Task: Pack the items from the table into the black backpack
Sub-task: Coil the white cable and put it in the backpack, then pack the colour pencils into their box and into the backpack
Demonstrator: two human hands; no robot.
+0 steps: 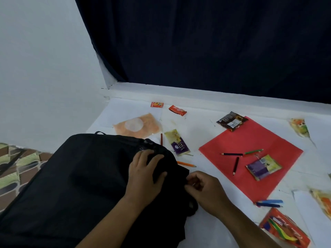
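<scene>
Left hand (143, 176) presses black backpack (80, 185); right hand's (204, 188) grip pinches its edge.

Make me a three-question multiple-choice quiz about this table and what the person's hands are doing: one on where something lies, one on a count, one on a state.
1. Where does the brown snack packet lie?
A. on the red sheet's far corner
B. inside the backpack
C. under the orange pencil

2. How many pencils lie on the red sheet?
A. one
B. three
C. six

3. What is the left hand doing?
A. holding a pencil
B. hanging off the table
C. resting on the black backpack

Answers: 1 A, it overlaps that corner. 2 B, two dark, one green. 3 C, fingers spread on the fabric, while the right hand pinches the backpack's edge.
</scene>
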